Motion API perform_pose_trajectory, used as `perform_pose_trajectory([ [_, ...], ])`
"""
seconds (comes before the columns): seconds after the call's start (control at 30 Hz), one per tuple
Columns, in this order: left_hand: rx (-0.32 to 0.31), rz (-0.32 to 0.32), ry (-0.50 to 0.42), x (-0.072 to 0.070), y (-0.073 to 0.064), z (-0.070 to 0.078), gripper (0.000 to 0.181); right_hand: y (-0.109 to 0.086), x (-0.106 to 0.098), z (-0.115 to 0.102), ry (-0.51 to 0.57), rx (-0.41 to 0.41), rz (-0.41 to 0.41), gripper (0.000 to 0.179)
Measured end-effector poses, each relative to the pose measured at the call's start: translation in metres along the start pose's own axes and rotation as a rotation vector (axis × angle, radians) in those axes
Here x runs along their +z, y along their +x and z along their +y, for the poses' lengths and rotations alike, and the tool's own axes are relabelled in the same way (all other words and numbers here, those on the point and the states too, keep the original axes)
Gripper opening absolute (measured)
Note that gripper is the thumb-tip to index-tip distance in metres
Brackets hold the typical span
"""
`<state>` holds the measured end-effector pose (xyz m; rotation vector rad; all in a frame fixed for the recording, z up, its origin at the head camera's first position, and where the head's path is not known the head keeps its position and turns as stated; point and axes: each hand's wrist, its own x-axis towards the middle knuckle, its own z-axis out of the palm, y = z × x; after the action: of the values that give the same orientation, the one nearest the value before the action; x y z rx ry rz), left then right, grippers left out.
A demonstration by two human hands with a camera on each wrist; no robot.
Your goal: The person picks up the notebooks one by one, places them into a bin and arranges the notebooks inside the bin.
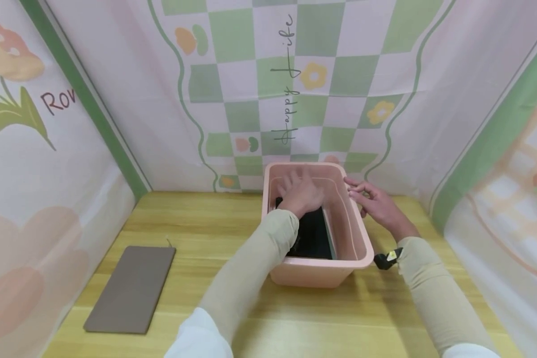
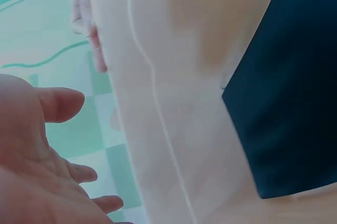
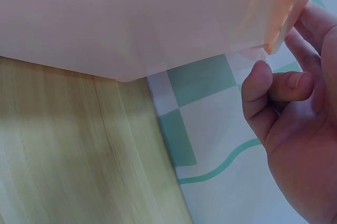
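A pink plastic bin [image 1: 313, 273] stands on the table, and a dark flat rectangular thing [image 1: 315, 233] lies in it. The left wrist view shows a corner of this thing [image 2: 287, 98], dark teal with straight edges. Over the bin's far part is my left hand [image 1: 302, 191], blurred, fingers spread and holding nothing. It is above the dark thing's far end. With the fingers of my right hand [image 1: 376, 204] I hold the bin's right rim near the far corner. In the right wrist view, two fingers [image 3: 257, 87] curl below the rim [image 3: 287, 16].
A brown flat rectangular thing [image 1: 132, 288], like a notebook cover, lies on the wooden table [image 1: 197, 298] at the left. Patterned cloth [image 1: 232, 64] hangs behind the bin and at both sides. A black band piece [image 1: 387, 259] is at the right wrist.
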<state>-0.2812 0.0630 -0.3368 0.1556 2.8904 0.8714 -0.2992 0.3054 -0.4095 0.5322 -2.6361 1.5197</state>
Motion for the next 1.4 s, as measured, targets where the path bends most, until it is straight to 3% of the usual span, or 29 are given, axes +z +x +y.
perform_pose_trajectory([
  [0.23, 0.044, -0.002, -0.02, -0.016, -0.004, 0.001, 0.078, 0.0, 0.002, -0.001, 0.001, 0.036, 0.003, 0.033],
  [0.47, 0.091, 0.021, 0.019, -0.031, -0.006, 0.002, 0.078, 0.0, 0.001, 0.0, 0.013, 0.079, 0.011, 0.034],
  [0.73, 0.244, 0.059, 0.08, -0.042, -0.008, -0.008, 0.073, 0.001, 0.002, 0.002, -0.005, 0.111, 0.002, 0.032],
  [0.9, 0.376, 0.077, 0.199, -0.05, -0.01, -0.017, 0.075, 0.001, 0.001, 0.0, 0.002, 0.11, 0.003, 0.032],
  [1.07, 0.431, 0.112, 0.302, -0.055, -0.011, -0.024, 0.076, 0.001, 0.001, -0.002, 0.011, 0.101, 0.006, 0.033],
  [1.4, 0.526, 0.137, 0.377, -0.066, -0.02, -0.038, 0.071, 0.001, 0.001, 0.0, 0.007, 0.103, 0.01, 0.033],
])
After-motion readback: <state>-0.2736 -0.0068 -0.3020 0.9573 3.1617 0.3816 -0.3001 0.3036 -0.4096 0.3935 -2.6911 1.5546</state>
